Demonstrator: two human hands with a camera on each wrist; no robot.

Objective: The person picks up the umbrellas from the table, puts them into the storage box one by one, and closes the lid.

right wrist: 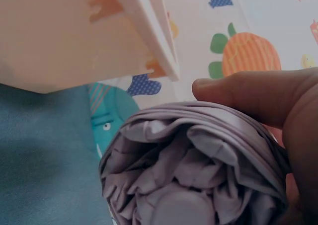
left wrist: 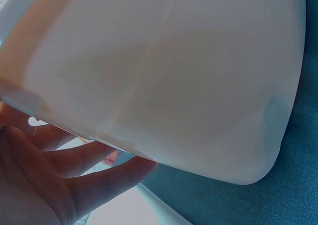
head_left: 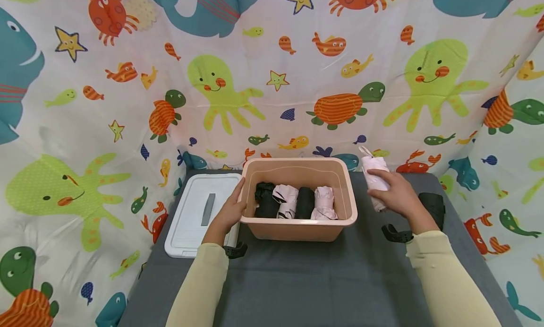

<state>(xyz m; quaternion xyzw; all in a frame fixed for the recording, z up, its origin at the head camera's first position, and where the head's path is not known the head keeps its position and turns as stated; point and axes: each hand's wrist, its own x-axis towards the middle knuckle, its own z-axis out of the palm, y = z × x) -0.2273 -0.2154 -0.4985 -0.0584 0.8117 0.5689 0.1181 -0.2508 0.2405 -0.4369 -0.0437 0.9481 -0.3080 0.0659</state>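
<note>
My right hand (head_left: pixel 393 190) grips a rolled pale pink folding umbrella (head_left: pixel 374 176) above the table's right side, its strap loop at the top. In the right wrist view, the bunched fabric and round end of the umbrella (right wrist: pixel 184 205) face the camera, the thumb along its side. My left hand (head_left: pixel 229 211) touches the left rim of a peach plastic bin (head_left: pixel 297 230), with fingers (left wrist: pixel 112 178) extended against its edge in the left wrist view. Inside the bin, black rolled umbrellas (head_left: pixel 304 203) alternate with pink patterned ones (head_left: pixel 325 202), side by side.
A white lid (head_left: pixel 187 223) with a grey handle lies left of the bin on the grey-covered table (head_left: pixel 297 279). Behind my right wrist sits a black rolled item (head_left: pixel 433 206), partly hidden. A sea-animal curtain (head_left: pixel 255 105) encloses the table's back and sides.
</note>
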